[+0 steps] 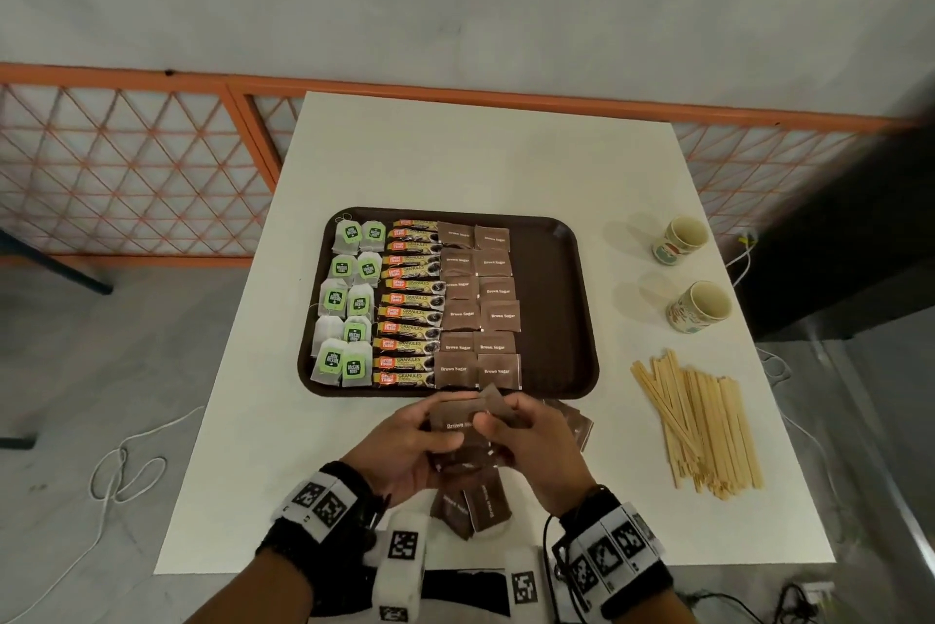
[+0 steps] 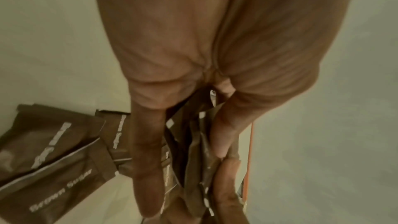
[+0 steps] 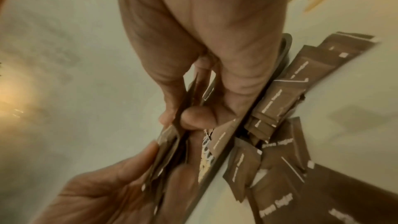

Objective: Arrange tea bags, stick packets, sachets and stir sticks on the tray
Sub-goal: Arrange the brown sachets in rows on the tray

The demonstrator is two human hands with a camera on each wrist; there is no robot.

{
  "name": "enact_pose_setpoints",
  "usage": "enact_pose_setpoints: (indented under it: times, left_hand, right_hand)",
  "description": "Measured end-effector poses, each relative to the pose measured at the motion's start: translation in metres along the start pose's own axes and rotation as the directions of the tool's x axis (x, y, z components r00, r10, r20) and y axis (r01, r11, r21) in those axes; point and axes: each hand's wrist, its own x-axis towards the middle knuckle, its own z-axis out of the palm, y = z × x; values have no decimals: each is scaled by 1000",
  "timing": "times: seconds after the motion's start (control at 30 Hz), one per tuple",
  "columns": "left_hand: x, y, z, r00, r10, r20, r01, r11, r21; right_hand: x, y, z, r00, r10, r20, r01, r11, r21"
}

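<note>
A dark brown tray [image 1: 561, 299] lies mid-table with tea bags [image 1: 344, 299] in its left columns, stick packets [image 1: 410, 302] in the middle and brown sugar sachets [image 1: 480, 299] to their right. Just in front of the tray, my left hand [image 1: 410, 441] grips a stack of brown sugar sachets [image 1: 455, 423]. My right hand [image 1: 526, 431] pinches a sachet at the top of that stack [image 3: 170, 144]. Loose sachets [image 1: 475, 507] lie on the table under the hands [image 2: 49, 149]. Wooden stir sticks [image 1: 700, 426] are piled on the table to the right.
Two paper cups [image 1: 683, 239] [image 1: 700, 307] stand at the table's right side behind the sticks. The tray's right strip is bare. An orange lattice fence [image 1: 126, 168] runs behind the white table [image 1: 480, 152]. Cables lie on the floor at the left.
</note>
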Motion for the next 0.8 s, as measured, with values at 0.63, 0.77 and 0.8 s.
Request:
enact_pose_setpoints:
  times: [0.63, 0.77, 0.8]
  left_hand:
    - [-18, 36, -3, 949, 110, -297, -109, 994, 21]
    - [-20, 44, -5, 960, 97, -261, -106, 994, -20]
    - [-21, 46, -7, 965, 93, -247, -104, 994, -32]
  right_hand:
    - [6, -55, -4, 990, -72, 118, 59, 992, 110]
    - [12, -55, 7, 987, -65, 145, 81, 991, -106]
    - [13, -56, 10, 987, -63, 145, 89, 979, -185]
